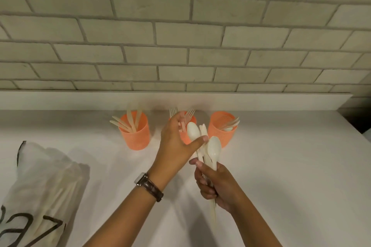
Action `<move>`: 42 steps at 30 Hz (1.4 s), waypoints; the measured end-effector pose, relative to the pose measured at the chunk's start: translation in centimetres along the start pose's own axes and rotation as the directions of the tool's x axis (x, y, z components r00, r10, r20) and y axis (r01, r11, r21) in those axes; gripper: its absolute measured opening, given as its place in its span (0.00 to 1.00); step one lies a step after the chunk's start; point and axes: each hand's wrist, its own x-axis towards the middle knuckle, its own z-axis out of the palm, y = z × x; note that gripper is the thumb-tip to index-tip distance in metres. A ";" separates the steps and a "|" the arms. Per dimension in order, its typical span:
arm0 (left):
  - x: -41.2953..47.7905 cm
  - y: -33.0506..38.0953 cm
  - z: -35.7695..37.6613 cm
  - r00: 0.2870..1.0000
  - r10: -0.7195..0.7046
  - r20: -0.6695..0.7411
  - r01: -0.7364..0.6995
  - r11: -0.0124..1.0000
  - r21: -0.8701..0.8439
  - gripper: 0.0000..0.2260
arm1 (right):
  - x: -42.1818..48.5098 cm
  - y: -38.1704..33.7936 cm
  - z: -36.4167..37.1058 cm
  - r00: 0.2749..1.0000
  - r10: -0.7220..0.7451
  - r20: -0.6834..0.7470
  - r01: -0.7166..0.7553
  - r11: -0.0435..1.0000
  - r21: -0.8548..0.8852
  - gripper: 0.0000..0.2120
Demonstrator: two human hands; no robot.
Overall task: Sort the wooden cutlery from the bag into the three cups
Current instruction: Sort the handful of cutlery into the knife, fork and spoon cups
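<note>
Three orange cups stand in a row near the wall. The left cup [135,134] holds knives, the middle cup [185,136] holds forks and is partly hidden by my left hand, and the right cup [220,129] holds spoons. My right hand [216,184] grips a bundle of pale cutlery [212,150] by the handles, with spoon bowls pointing up. My left hand [178,142] reaches across in front of the middle cup and pinches one spoon [193,130] of that bundle between thumb and fingers. The white bag [40,186] lies at the lower left with more cutlery inside.
A white counter [281,166] runs to a low ledge below a grey brick wall [180,46]. The counter's right edge falls away at the far right, next to a dark gap [359,120]. A watch [149,186] sits on my left wrist.
</note>
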 end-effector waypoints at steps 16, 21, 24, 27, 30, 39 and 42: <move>6.7 4.8 -7.0 0.996 -0.060 0.059 0.074 0.958 -0.278 0.05 | -0.8 0.4 -0.9 1.000 0.012 -0.003 -0.012 0.999 -0.051 0.19; 6.8 4.3 -8.8 0.993 -0.101 -0.052 0.075 0.928 -0.364 0.04 | -0.6 0.9 -1.1 0.997 0.029 -0.069 -0.033 0.998 -0.058 0.13; 6.5 3.4 -9.9 0.984 -0.156 -0.086 0.107 0.902 -0.418 0.03 | 0.0 1.3 -1.3 0.984 0.056 -0.169 -0.067 0.996 -0.056 0.21; 6.0 2.6 -10.6 0.980 -0.172 -0.099 0.113 0.894 -0.434 0.03 | 0.6 1.3 -1.3 0.954 0.041 -0.299 -0.042 0.999 0.001 0.23; 5.1 2.1 -10.6 0.981 -0.184 -0.055 0.150 0.912 -0.381 0.03 | 1.3 -0.4 -0.7 0.944 -0.039 -0.328 0.045 0.999 0.010 0.19; 3.2 1.9 -8.6 0.980 -0.167 0.111 0.195 0.925 -0.326 0.08 | 2.6 -3.3 2.4 0.984 -0.111 -0.138 0.078 0.972 -0.224 0.07; 3.1 2.2 -8.6 0.984 -0.143 0.111 0.171 0.933 -0.318 0.08 | 2.6 -3.0 2.7 0.982 -0.107 -0.156 0.076 0.978 -0.195 0.05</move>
